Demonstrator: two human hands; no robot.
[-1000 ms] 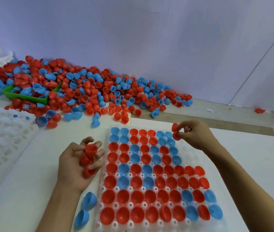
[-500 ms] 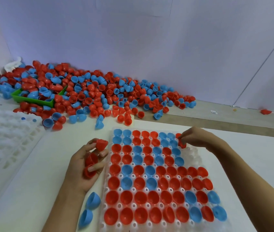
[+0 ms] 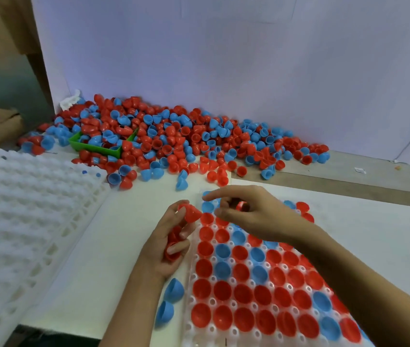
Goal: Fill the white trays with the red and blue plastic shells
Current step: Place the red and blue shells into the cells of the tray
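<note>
1. Left hand (image 3: 167,242), at the tray's left edge: thumb and forefinger pinch one red shell (image 3: 191,213); lower fingers curl round a stack (image 3: 173,246) of more red shells in the palm.
2. Right hand (image 3: 251,212) reaches across the tray's far rows toward the left hand; forefinger extended, other fingers curled. Something red shows inside the curl; cannot tell whether it is held.
3. Tray (image 3: 209,330), white, lies under both hands. Most sockets visible hold red or blue shells, domes up.
4. Two blue shells (image 3: 170,300) lie loose on the table (image 3: 103,271), just left of the tray's near corner.
5. Empty trays (image 3: 23,221), white, stacked at left.
6. Pile (image 3: 181,139) of red and blue shells along the wall (image 3: 224,71), half burying a green bin (image 3: 93,147).
</note>
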